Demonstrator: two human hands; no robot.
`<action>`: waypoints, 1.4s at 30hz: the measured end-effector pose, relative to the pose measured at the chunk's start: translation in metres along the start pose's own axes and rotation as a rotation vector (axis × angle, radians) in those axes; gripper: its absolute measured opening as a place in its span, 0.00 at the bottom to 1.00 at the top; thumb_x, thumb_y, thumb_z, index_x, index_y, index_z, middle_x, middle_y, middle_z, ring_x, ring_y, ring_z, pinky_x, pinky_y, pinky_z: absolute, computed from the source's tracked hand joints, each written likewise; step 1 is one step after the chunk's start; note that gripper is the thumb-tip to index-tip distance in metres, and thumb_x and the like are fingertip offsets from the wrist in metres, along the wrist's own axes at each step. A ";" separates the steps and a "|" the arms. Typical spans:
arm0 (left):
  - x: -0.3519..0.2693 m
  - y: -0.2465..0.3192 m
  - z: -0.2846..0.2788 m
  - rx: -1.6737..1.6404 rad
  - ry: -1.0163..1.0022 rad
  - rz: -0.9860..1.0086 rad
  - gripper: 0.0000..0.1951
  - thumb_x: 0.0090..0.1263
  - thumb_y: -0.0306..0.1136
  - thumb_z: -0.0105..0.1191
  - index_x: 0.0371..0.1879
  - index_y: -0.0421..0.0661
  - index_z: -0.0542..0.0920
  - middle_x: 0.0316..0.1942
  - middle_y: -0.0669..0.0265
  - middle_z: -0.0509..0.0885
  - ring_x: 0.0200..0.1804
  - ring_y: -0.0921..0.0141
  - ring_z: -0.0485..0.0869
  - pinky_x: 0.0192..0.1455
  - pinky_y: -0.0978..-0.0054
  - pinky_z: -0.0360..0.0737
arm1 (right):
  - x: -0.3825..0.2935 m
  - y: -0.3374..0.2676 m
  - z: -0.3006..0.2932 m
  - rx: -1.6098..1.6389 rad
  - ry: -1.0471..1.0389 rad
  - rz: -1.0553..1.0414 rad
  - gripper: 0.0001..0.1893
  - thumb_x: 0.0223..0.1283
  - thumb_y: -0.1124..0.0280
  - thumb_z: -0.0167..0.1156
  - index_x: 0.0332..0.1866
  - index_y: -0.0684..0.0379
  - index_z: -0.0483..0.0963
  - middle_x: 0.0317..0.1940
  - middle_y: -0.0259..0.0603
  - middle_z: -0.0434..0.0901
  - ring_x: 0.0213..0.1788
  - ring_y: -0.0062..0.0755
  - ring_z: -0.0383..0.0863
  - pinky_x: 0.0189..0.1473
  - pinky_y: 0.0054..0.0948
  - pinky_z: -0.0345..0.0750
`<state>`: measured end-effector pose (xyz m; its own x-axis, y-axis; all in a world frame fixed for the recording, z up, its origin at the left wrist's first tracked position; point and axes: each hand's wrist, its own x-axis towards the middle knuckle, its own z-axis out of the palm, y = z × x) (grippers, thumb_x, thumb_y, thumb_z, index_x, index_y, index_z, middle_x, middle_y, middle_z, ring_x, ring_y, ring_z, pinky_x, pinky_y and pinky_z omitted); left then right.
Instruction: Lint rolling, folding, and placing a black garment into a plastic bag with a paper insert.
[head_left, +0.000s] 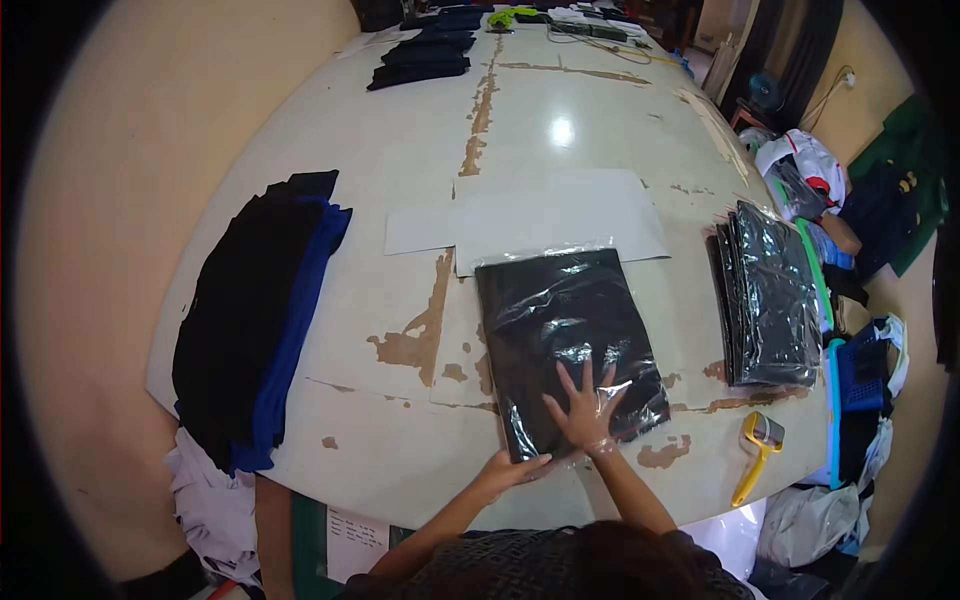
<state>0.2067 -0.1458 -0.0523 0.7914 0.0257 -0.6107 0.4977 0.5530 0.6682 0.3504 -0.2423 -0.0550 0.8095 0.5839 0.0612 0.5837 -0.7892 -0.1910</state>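
A folded black garment in a clear plastic bag (566, 322) lies on the worn white table (390, 300) in front of me. My right hand (589, 412) rests flat on the bag's lower part with its fingers spread. At the bag's near left corner, my left hand (514, 474) grips the edge, thumb on top and fingers hidden underneath. White paper sheets (555, 210) lie just beyond the bag. A stack of bagged black garments (776, 300) stands to the right, and a yellow-handled lint roller (759, 454) lies nearer to me.
Folded black and blue garments (247, 322) form a long pile at the left. More dark folded clothes (427, 56) lie at the far end, near a cable (600, 45). Beyond the table's right edge are a blue plastic basket (859, 367) and bagged clothes (806, 525).
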 end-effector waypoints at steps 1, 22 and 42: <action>-0.001 0.001 -0.002 0.006 -0.038 0.020 0.19 0.58 0.40 0.58 0.42 0.38 0.76 0.37 0.67 0.80 0.38 0.76 0.79 0.41 0.82 0.75 | 0.012 -0.005 -0.005 -0.045 -0.038 0.013 0.31 0.53 0.42 0.47 0.63 0.36 0.55 0.66 0.47 0.48 0.64 0.71 0.42 0.56 0.71 0.38; -0.021 0.016 -0.061 -0.114 0.116 0.131 0.07 0.62 0.33 0.53 0.30 0.43 0.73 0.30 0.65 0.78 0.33 0.74 0.78 0.41 0.77 0.78 | -0.115 0.076 -0.038 0.887 0.469 0.476 0.10 0.56 0.67 0.54 0.35 0.63 0.72 0.32 0.44 0.76 0.28 0.25 0.77 0.31 0.23 0.73; -0.079 -0.065 -0.016 -0.203 0.210 0.186 0.14 0.65 0.35 0.48 0.44 0.37 0.71 0.42 0.56 0.77 0.42 0.68 0.79 0.47 0.74 0.77 | -0.169 0.070 -0.044 1.306 -0.466 0.474 0.10 0.55 0.67 0.53 0.31 0.64 0.72 0.21 0.34 0.74 0.23 0.20 0.74 0.25 0.18 0.73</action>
<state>0.1058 -0.1708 -0.0539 0.7613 0.3008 -0.5744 0.2541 0.6766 0.6911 0.2573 -0.4040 -0.0356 0.6640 0.5318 -0.5256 -0.4017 -0.3391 -0.8507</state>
